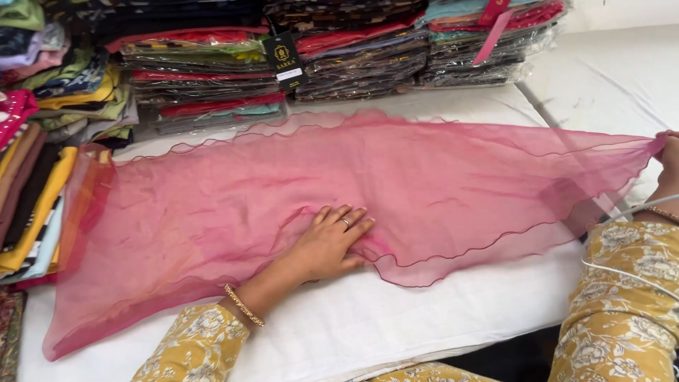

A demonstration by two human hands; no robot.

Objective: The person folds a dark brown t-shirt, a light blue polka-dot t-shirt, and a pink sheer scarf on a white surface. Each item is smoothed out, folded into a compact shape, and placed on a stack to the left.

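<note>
Your left hand (pixel 327 244) lies flat on the scarf (pixel 283 191); your right hand (pixel 668 166) pinches its end; it is spread, not folded yet

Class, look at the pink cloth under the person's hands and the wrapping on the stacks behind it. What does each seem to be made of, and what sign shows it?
Pink sheer cloth: probably organza or a similar fine net, matte and see-through; the white table cover shows through it, and its edge is wavy.
Clear wrapping on the folded stacks: looks like thin plastic film, glossy, with crinkled highlights.
</note>
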